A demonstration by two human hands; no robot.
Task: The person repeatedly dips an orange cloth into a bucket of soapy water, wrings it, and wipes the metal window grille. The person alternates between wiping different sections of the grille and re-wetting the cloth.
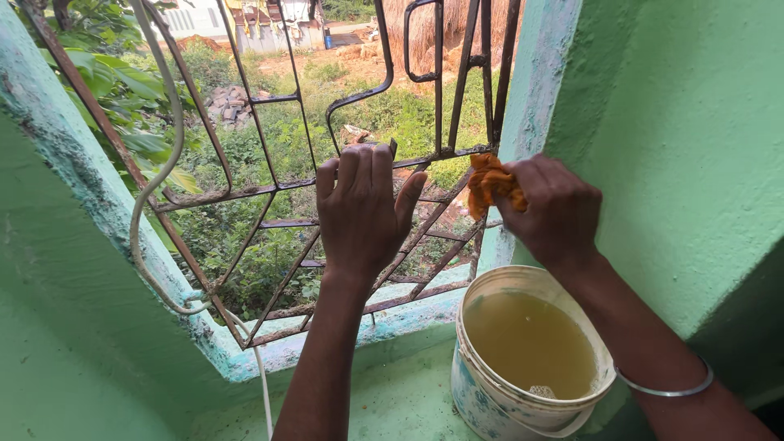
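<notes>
- Left hand (363, 208): fingers spread and curled over the bars of the rusty brown metal window grille (269, 192), gripping it near the middle of the opening
- Right hand (555, 208): closed around a crumpled orange cloth (490, 184), pressing it against the grille's right edge, just beside the pale turquoise window frame (535, 90)
- Thin silver bangle (665, 389): sits on the right forearm, well below the wrist
- White round plastic bucket (482, 392): stands on the green painted sill (400, 400) directly under the right hand; holds murky yellowish-brown water; outer wall stained
- Pale grey flexible hose (155, 175): loops down the left part of the grille and runs over the sill edge
- Green painted wall (694, 122): fills the right side, scuffed in places
- Beyond the grille: leafy green plants (114, 82), bare reddish soil, distant buildings
</notes>
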